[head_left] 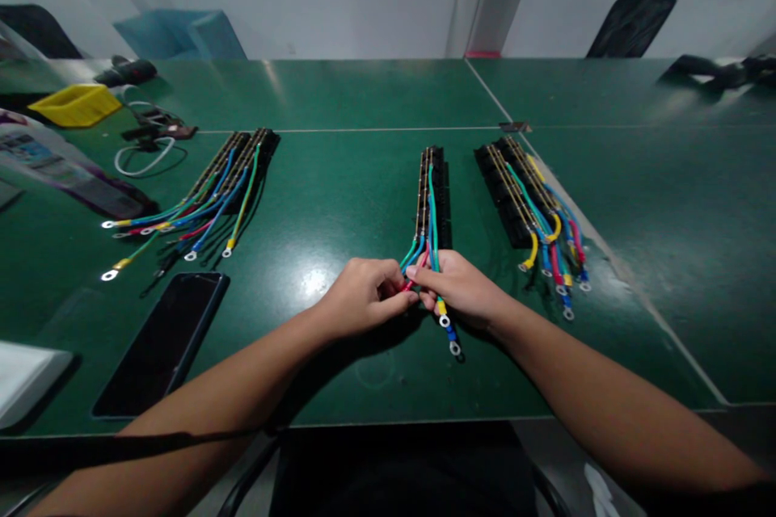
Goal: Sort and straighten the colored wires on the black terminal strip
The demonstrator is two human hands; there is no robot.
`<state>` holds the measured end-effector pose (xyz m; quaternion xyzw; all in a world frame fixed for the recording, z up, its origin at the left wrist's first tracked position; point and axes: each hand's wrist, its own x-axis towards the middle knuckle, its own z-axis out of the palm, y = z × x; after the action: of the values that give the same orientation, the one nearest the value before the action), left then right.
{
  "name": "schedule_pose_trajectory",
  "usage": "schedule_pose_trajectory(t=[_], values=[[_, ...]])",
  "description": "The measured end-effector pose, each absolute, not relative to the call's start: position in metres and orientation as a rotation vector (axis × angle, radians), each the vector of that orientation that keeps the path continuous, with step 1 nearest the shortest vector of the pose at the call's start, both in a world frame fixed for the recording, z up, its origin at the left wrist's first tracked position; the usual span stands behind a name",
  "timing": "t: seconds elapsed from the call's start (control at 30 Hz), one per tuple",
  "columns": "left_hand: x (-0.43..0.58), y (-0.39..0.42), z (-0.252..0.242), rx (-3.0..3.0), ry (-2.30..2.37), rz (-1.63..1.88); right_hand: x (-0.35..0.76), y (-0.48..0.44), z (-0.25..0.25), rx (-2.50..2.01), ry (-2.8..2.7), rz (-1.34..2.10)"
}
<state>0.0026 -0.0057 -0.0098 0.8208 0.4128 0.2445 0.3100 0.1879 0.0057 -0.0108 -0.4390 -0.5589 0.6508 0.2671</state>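
Note:
A black terminal strip (pixel 435 194) lies lengthwise at the middle of the green table (pixel 364 97), with green, blue and red wires (pixel 432 226) running from it toward me. Both hands meet at the near ends of those wires. My left hand (pixel 362 295) is closed, pinching a red wire end. My right hand (pixel 461 287) is closed around the bundle; yellow and blue ring lugs (pixel 449 335) stick out below its fingers.
A wired strip bundle (pixel 239 166) lies at the left with its lugs fanned out, another (pixel 521 190) at the right. A dark phone (pixel 163 343) lies near the front left edge. A yellow bin (pixel 76 105), a white cable (pixel 142 161) and tools sit far left.

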Motion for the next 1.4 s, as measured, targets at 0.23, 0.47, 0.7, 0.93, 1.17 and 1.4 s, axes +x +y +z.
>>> schedule_pose_trajectory(t=[0.23,0.47,0.7,0.93,1.17,1.4], values=[[0.0015,-0.0046,-0.0082,2.331,1.068,0.619,0.1868,0.0046,-0.0077,-1.177,-1.501,1.754],[0.0018,-0.0048,-0.01,2.187,1.102,0.624,0.1875,0.0052,-0.0086,-1.202,-1.481,1.787],[0.0015,-0.0048,-0.0084,2.35,1.067,0.596,0.188,0.0051,-0.0068,-1.192,-1.477,1.792],[0.002,-0.0054,-0.0072,2.239,1.083,0.606,0.1882,0.0057,-0.0059,-1.21,-1.457,1.83],[0.0019,-0.0052,-0.0093,2.348,1.072,0.577,0.1888,0.0057,-0.0064,-1.209,-1.465,1.825],[0.001,-0.0051,-0.0078,2.314,1.084,0.57,0.1889,0.006,-0.0062,-1.216,-1.471,1.828]])
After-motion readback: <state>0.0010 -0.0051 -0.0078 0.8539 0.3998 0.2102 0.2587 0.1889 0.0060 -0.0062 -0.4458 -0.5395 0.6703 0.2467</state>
